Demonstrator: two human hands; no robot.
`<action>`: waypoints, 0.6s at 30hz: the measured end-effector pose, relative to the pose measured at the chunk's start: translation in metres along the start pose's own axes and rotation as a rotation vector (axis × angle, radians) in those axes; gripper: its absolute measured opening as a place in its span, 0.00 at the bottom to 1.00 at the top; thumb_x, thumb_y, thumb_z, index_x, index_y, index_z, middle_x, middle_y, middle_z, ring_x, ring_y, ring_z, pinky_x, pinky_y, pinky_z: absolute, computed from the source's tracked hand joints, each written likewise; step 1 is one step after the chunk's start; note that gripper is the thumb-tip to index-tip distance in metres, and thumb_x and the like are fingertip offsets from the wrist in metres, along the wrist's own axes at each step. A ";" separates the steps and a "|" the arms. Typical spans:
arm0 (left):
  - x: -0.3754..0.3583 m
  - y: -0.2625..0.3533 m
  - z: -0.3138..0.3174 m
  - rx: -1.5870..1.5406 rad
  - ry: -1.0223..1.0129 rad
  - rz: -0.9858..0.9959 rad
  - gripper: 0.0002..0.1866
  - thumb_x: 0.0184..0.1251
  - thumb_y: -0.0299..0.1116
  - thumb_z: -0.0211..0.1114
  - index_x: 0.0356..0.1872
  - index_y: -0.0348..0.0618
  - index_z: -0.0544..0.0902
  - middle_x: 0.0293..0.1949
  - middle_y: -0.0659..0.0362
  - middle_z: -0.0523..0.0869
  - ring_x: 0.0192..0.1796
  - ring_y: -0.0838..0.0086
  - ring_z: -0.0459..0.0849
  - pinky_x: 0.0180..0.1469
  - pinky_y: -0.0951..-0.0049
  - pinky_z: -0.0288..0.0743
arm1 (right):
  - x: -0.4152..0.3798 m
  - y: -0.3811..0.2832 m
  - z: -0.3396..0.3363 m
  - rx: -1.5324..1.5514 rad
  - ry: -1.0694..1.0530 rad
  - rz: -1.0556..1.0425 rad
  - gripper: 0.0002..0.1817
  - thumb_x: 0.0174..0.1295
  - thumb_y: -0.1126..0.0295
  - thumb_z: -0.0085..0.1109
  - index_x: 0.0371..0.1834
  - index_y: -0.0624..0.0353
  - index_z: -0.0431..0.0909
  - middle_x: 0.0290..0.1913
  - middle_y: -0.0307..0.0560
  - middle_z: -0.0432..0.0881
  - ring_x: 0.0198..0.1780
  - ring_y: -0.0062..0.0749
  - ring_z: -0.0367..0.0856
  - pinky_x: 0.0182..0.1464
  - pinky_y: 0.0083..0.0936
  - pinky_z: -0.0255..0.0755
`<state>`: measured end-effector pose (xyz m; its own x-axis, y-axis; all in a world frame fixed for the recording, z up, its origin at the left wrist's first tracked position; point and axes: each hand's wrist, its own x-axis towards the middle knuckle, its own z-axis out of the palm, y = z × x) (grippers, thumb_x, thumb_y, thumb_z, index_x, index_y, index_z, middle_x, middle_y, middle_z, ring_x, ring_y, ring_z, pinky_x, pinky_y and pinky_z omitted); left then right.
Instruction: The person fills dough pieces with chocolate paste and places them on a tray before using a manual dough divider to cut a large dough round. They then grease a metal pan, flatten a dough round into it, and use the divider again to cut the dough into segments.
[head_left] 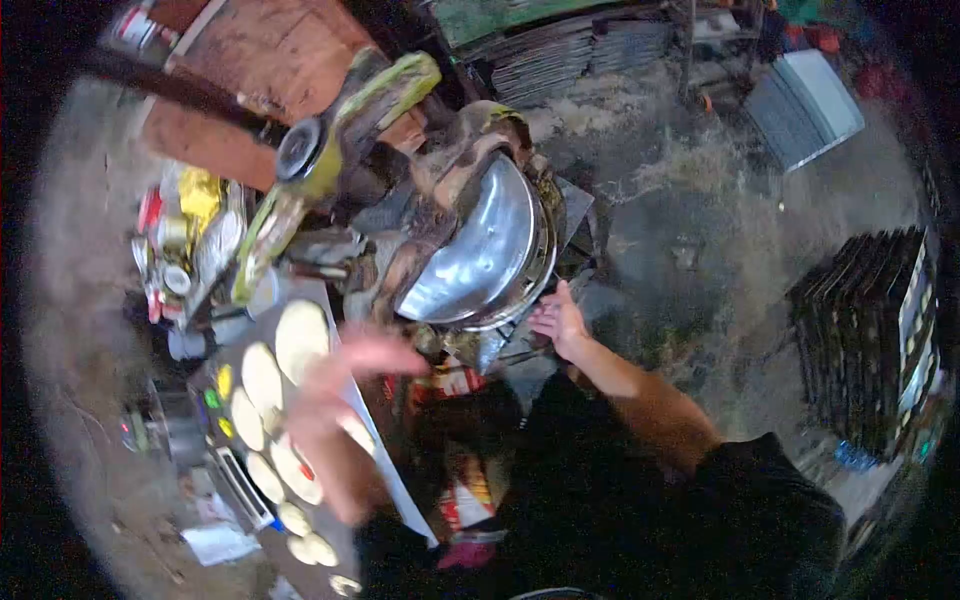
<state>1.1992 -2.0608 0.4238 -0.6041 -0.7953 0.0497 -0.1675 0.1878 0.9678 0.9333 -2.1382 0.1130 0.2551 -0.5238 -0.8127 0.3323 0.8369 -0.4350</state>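
Observation:
A shiny metal bowl point(483, 255) sits in a worn machine point(400, 120) with chipped yellow-green paint. My right hand point(562, 322) is beside the bowl's lower right rim, palm turned up and fingers stretched out, holding nothing. Smeared by motion, my left hand point(345, 400) passes over the edge of a table point(395, 490), its fingers extended toward the bowl. Several flat, pale dough-like rounds point(262, 377) lie on that table, some partly hidden behind my left hand and forearm.
Beyond the table is a cluster of containers and a yellow bag point(199, 195). At right stands a tall stack of dark trays point(860, 340). A grey box-like object point(805, 108) rests on the stained floor point(690, 240). Red-and-white packaging point(466, 492) lies below, between my arms.

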 end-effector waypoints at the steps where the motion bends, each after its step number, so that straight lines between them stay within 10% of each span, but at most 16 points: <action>1: -0.014 -0.042 0.049 -0.436 0.140 -0.164 0.27 0.72 0.39 0.55 0.65 0.29 0.66 0.58 0.42 0.78 0.62 0.57 0.77 0.65 0.57 0.64 | -0.001 -0.006 -0.010 -0.050 0.027 -0.036 0.38 0.65 0.33 0.40 0.51 0.63 0.68 0.39 0.51 0.78 0.42 0.41 0.80 0.49 0.39 0.74; 5: -0.063 -0.202 0.186 -0.607 0.936 -1.010 0.30 0.75 0.48 0.50 0.67 0.34 0.63 0.61 0.44 0.75 0.61 0.58 0.76 0.64 0.58 0.68 | -0.017 -0.032 -0.079 -0.141 0.171 -0.182 0.32 0.66 0.35 0.40 0.31 0.57 0.69 0.23 0.42 0.72 0.22 0.29 0.71 0.27 0.27 0.74; 7: -0.061 -0.240 0.212 -0.923 0.953 -0.891 0.33 0.75 0.52 0.48 0.68 0.36 0.61 0.63 0.44 0.72 0.64 0.57 0.73 0.65 0.55 0.66 | -0.052 -0.053 -0.103 -0.114 0.236 -0.313 0.29 0.67 0.38 0.42 0.26 0.55 0.69 0.21 0.40 0.70 0.17 0.27 0.67 0.23 0.26 0.70; 9: -0.017 -0.253 0.227 -1.298 1.121 -0.742 0.41 0.70 0.63 0.44 0.73 0.42 0.53 0.70 0.46 0.62 0.72 0.54 0.60 0.69 0.49 0.59 | -0.049 -0.045 -0.166 -0.154 0.330 -0.197 0.32 0.65 0.40 0.48 0.37 0.64 0.77 0.31 0.47 0.79 0.33 0.31 0.77 0.37 0.31 0.75; 11: 0.018 -0.277 0.228 -1.355 0.820 -0.245 0.44 0.66 0.67 0.45 0.74 0.48 0.52 0.73 0.51 0.58 0.74 0.54 0.56 0.72 0.45 0.53 | -0.060 -0.030 -0.207 -0.005 0.437 -0.417 0.30 0.66 0.47 0.52 0.47 0.71 0.79 0.45 0.46 0.82 0.46 0.29 0.72 0.54 0.32 0.66; 18: 0.176 -0.239 0.306 -0.750 0.400 -0.568 0.47 0.62 0.74 0.36 0.76 0.53 0.46 0.77 0.52 0.43 0.77 0.55 0.44 0.74 0.48 0.42 | -0.201 0.014 -0.332 0.164 0.707 -0.680 0.30 0.67 0.45 0.51 0.36 0.69 0.79 0.31 0.41 0.80 0.35 0.25 0.72 0.41 0.28 0.69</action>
<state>0.8948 -2.0692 0.1263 -0.2596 -0.8144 -0.5190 0.2656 -0.5769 0.7724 0.5851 -1.9687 0.1417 -0.6189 -0.6237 -0.4774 0.3421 0.3330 -0.8787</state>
